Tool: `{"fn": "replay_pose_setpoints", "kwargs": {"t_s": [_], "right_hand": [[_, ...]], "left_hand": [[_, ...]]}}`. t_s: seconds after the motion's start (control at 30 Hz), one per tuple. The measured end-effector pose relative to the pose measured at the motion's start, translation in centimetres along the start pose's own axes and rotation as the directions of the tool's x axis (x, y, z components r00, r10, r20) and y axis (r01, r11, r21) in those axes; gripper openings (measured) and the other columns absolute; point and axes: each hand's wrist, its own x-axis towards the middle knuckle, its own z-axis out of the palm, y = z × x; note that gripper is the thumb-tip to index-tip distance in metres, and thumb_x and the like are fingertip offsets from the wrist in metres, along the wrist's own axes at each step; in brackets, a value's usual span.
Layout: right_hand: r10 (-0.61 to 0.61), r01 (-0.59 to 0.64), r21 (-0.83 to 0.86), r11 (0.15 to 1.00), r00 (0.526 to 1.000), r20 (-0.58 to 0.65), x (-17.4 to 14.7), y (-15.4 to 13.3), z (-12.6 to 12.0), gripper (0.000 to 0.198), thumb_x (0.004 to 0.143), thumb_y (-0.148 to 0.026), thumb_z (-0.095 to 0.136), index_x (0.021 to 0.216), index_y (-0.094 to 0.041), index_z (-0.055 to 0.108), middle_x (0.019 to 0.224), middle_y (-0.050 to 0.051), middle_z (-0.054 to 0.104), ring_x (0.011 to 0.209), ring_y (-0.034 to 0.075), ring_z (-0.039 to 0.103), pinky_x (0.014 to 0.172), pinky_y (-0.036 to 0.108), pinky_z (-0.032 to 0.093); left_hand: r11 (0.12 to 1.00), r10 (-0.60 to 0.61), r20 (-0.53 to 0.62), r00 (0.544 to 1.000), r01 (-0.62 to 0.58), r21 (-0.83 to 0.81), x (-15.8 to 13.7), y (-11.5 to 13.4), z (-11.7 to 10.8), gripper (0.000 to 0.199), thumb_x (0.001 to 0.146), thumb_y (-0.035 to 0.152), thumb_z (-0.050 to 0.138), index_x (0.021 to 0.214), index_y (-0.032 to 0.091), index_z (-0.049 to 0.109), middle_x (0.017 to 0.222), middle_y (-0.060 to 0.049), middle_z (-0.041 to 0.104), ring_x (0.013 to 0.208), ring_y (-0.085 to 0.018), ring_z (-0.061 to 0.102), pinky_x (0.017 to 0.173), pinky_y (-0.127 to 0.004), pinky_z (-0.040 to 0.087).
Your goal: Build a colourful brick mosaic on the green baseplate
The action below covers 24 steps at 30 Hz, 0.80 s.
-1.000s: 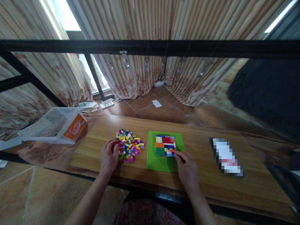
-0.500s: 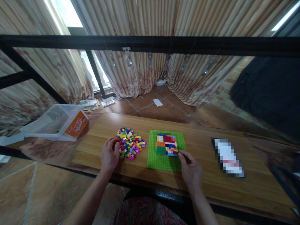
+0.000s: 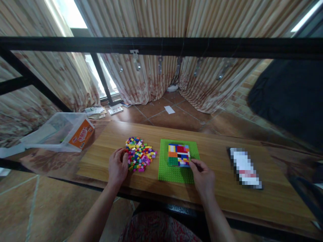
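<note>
A heap of small toy building bricks (image 3: 141,154) in many colours lies on the wooden table. At its left edge rests my left hand (image 3: 118,166), loosely curled with thumb and fingers apart; no held brick shows. To the right is a green studded baseplate (image 3: 165,174), bearing a square multicoloured brick build (image 3: 178,155). My right hand (image 3: 204,176) reaches in from the right, thumb and forefinger pinched at the build's lower right corner. The fingertips cover what they grip there, apparently a small toy brick at the corner.
A phone-like flat object (image 3: 246,168), its screen pixelated, lies on the table (image 3: 219,198) at the right. A clear plastic box (image 3: 58,134) with an orange label stands at the left. A black metal bar (image 3: 161,46) crosses in front of curtains (image 3: 151,20).
My right hand has shifted very slightly left along the build's lower right corner, still pinched. My left hand stays by the heap. The whole view has moved a little.
</note>
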Motion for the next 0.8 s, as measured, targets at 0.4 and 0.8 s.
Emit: {"fn": "replay_pose_setpoints", "kwargs": {"t_s": [0.4,0.8], "right_hand": [[0.000,0.000,0.008,1.000,1.000,0.001,0.21,0.08,0.09,0.039,0.073,-0.052,0.065,0.089,-0.017,0.073,0.088,0.011,0.074,0.079,0.024,0.068,0.074,0.037,0.052],[-0.005,0.004,0.020,1.000,1.000,0.011,0.57,0.23,0.14,0.037,0.072,-0.051,0.066,0.086,-0.017,0.073,0.085,0.010,0.074,0.078,0.024,0.068,0.075,0.038,0.052]], "left_hand": [[1.000,0.008,-0.004,1.000,-0.008,-0.011,-0.04,-0.17,0.05,0.036,0.088,0.043,0.043,0.101,0.016,0.063,0.113,-0.014,0.061,0.111,-0.026,0.055,0.101,-0.045,0.043],[1.000,0.002,-0.012,1.000,-0.002,-0.013,-0.03,-0.06,0.10,0.035,0.087,0.042,0.043,0.100,0.016,0.063,0.112,-0.013,0.062,0.111,-0.026,0.055,0.102,-0.044,0.043]]}}
